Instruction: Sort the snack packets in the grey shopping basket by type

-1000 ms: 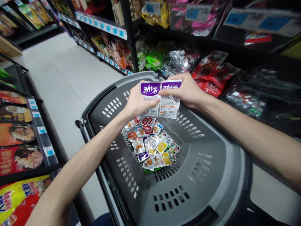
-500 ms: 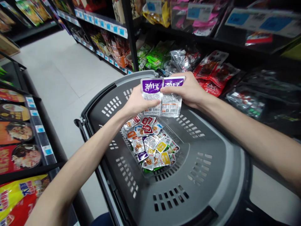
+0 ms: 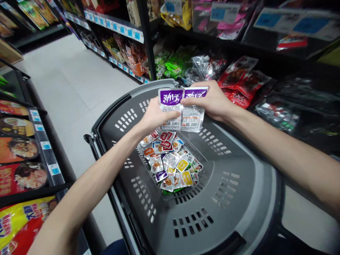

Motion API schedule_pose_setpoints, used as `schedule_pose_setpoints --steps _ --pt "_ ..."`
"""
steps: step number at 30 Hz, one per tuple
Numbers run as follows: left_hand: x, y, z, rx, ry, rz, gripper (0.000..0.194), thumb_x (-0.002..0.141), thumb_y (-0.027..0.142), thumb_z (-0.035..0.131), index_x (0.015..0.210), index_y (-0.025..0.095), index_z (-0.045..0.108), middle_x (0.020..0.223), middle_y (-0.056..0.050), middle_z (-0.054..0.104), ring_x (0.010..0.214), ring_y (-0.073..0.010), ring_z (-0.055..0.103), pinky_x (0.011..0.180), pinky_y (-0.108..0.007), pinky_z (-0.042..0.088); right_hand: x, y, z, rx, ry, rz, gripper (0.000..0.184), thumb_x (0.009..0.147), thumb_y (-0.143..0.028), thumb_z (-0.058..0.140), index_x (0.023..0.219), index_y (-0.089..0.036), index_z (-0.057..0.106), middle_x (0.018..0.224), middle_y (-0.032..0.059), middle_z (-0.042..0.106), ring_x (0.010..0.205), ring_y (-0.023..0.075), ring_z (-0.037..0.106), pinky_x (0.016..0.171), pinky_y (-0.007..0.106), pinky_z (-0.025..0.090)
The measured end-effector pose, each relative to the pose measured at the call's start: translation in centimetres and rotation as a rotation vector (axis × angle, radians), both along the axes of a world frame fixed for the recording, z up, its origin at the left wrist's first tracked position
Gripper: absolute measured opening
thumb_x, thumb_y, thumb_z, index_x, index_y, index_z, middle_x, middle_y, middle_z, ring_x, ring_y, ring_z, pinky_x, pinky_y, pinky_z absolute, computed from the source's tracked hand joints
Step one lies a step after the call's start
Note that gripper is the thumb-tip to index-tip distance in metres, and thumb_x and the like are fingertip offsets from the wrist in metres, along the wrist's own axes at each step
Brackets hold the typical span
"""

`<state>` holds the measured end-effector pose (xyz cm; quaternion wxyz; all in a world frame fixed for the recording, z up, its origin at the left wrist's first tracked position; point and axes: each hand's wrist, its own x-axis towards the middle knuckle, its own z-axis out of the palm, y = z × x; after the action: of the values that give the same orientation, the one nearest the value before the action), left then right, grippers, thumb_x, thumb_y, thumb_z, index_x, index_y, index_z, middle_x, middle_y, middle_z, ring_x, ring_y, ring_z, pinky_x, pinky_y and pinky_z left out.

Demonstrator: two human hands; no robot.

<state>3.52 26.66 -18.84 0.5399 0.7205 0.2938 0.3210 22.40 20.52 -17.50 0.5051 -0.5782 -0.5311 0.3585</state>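
Both my hands hold small white snack packets with purple tops above the far side of a grey shopping basket (image 3: 233, 198). My left hand (image 3: 152, 117) is closed on the left packet (image 3: 170, 109). My right hand (image 3: 212, 101) is closed on the right packet (image 3: 191, 111), and the two packets sit side by side, edges touching. Down in the basket's bottom lies a pile of several small colourful snack sachets (image 3: 170, 161).
Dark store shelves (image 3: 233, 49) with bagged snacks and blue price tags run along the right and far side. A lower shelf (image 3: 39, 141) with noodle bowls and bags stands at my left. A pale tiled aisle floor (image 3: 74, 81) stretches ahead on the left.
Both hands with the packets have shifted slightly right and a little higher over the basket. The grip on the packets is the same.
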Motion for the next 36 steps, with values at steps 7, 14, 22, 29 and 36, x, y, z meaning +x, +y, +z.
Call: schedule_pose_setpoints --steps 7,14,22,29,36 --pt "0.06 -0.23 0.14 -0.017 0.003 0.011 0.036 0.064 0.021 0.080 0.096 0.015 0.065 0.094 -0.008 0.073 0.093 -0.0269 0.069 0.089 -0.049 0.057 0.08 -0.05 0.12 0.006 0.006 0.003 0.041 0.061 -0.038 0.087 0.088 -0.022 0.060 0.075 0.0036 0.059 0.079 0.0258 0.061 0.068 0.044 0.056" --pt "0.11 -0.18 0.06 -0.011 0.001 0.026 0.039 0.064 0.018 0.081 0.099 0.015 0.065 0.097 -0.008 0.072 0.095 -0.0269 0.069 0.090 -0.049 0.057 0.17 -0.06 0.11 -0.008 0.001 0.011 0.046 0.061 -0.041 0.088 0.093 -0.022 0.062 0.077 0.0040 0.061 0.080 0.0261 0.062 0.069 0.045 0.057" --pt "0.19 0.03 -0.29 0.014 -0.008 0.026 0.035 0.066 0.022 0.080 0.096 0.014 0.065 0.094 -0.007 0.073 0.090 -0.0233 0.069 0.087 -0.043 0.058 0.16 0.11 0.12 0.023 -0.009 0.018 0.040 0.062 -0.041 0.088 0.082 -0.021 0.060 0.073 0.0027 0.059 0.075 0.0225 0.061 0.065 0.040 0.056" --pt "0.24 -0.09 -0.34 0.007 -0.011 0.053 0.037 0.065 0.022 0.080 0.098 0.013 0.065 0.094 -0.008 0.073 0.090 -0.0236 0.069 0.087 -0.044 0.057 -0.02 0.03 0.42 0.012 -0.012 0.018 0.041 0.061 -0.039 0.089 0.084 -0.021 0.060 0.073 0.0028 0.058 0.073 0.0214 0.059 0.061 0.038 0.054" --pt "0.11 0.10 -0.34 -0.003 -0.023 0.026 0.040 0.063 0.023 0.081 0.099 0.014 0.065 0.095 -0.007 0.073 0.093 -0.0247 0.069 0.089 -0.045 0.057 0.04 0.01 0.33 0.006 -0.026 0.042 0.038 0.063 -0.038 0.087 0.081 -0.020 0.059 0.073 0.0030 0.059 0.072 0.0210 0.059 0.060 0.037 0.054"
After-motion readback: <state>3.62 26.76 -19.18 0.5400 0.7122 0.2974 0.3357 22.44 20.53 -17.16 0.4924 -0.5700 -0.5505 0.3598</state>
